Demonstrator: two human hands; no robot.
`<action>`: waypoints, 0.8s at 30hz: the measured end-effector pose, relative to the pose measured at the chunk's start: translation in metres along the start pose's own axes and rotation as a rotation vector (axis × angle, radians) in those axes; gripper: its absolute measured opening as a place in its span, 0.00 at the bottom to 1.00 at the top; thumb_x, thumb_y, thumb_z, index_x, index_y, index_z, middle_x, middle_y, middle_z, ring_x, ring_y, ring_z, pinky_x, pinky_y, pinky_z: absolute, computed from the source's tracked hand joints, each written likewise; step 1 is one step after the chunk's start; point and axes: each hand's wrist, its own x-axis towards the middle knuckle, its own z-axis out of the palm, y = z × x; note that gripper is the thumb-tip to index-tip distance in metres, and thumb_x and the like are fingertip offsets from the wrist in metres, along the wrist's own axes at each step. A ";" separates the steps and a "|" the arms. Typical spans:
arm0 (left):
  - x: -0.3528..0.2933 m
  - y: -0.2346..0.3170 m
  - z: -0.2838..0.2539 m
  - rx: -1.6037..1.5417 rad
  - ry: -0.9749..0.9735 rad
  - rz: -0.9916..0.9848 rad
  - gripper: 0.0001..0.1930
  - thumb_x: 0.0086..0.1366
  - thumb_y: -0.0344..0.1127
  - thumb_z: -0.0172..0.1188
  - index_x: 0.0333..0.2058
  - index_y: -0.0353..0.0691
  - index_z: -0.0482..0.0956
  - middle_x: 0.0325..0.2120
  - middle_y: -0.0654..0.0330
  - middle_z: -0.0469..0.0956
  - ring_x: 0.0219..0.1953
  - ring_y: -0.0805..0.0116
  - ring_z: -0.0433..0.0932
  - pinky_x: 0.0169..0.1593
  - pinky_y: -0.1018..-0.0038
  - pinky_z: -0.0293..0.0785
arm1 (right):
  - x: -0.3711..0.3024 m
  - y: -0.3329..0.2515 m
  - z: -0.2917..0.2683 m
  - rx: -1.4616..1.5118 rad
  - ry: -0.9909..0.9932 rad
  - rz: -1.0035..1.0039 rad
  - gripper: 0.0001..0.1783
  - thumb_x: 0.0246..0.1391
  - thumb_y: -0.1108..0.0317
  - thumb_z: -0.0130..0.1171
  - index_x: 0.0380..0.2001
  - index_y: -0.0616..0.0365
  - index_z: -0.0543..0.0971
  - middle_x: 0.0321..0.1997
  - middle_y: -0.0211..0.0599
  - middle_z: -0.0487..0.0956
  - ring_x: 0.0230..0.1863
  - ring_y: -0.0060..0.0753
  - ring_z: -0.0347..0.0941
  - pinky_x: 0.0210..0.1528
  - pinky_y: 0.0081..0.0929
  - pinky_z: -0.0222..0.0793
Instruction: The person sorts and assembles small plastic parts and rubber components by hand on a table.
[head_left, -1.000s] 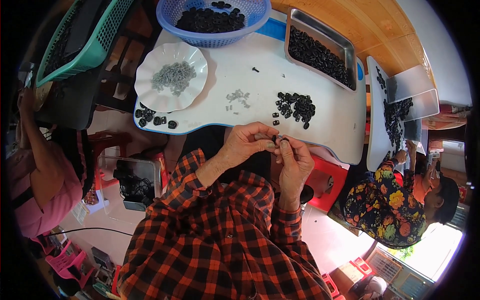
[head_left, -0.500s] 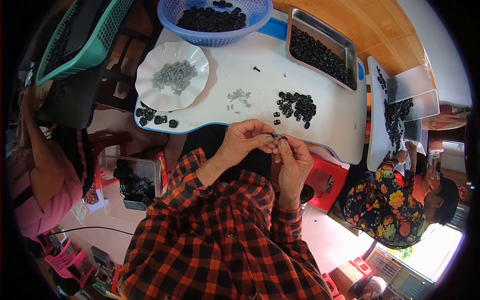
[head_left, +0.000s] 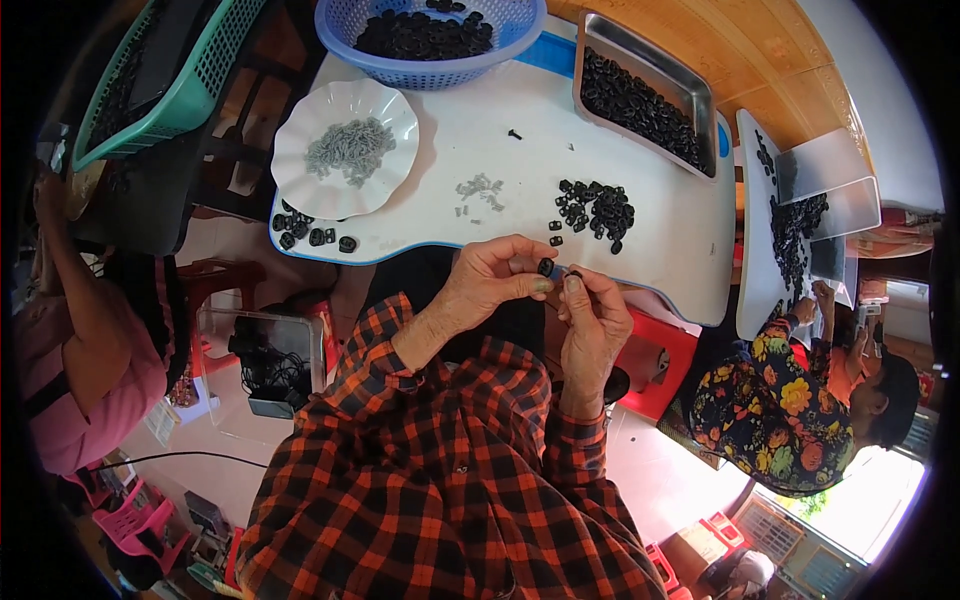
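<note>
Just off the near edge of the white table (head_left: 450, 140), both my hands are raised close together. My left hand (head_left: 496, 278) pinches a small round black plastic piece (head_left: 546, 267) between thumb and forefinger. A short gap to the right, my right hand (head_left: 594, 315) is closed in a pinch on another small dark piece (head_left: 573, 275), mostly covered by the fingertips. On the table beyond lie a loose pile of small black plastic parts (head_left: 606, 212) and a scatter of tiny pale grey pieces (head_left: 480, 187).
A scalloped white plate (head_left: 295, 190) holds more grey pieces, with black parts (head_left: 317, 237) beside it. Behind stand a blue basket (head_left: 450, 72) and a metal tray (head_left: 690, 90), both with black parts. A person in a flowered top (head_left: 775, 415) works at right; another's pink sleeve (head_left: 120, 400) is at left.
My hands have drawn slightly apart, the right one shifting a little right. The black piece in my left fingertips now shows plainly.
</note>
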 end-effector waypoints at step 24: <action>0.002 -0.002 -0.003 -0.027 -0.007 -0.007 0.16 0.60 0.25 0.59 0.48 0.32 0.73 0.34 0.58 0.78 0.31 0.72 0.79 0.34 0.78 0.80 | 0.001 0.000 -0.001 -0.049 -0.073 0.045 0.07 0.53 0.74 0.60 0.36 0.62 0.80 0.27 0.26 0.77 0.23 0.12 0.65 0.26 0.11 0.60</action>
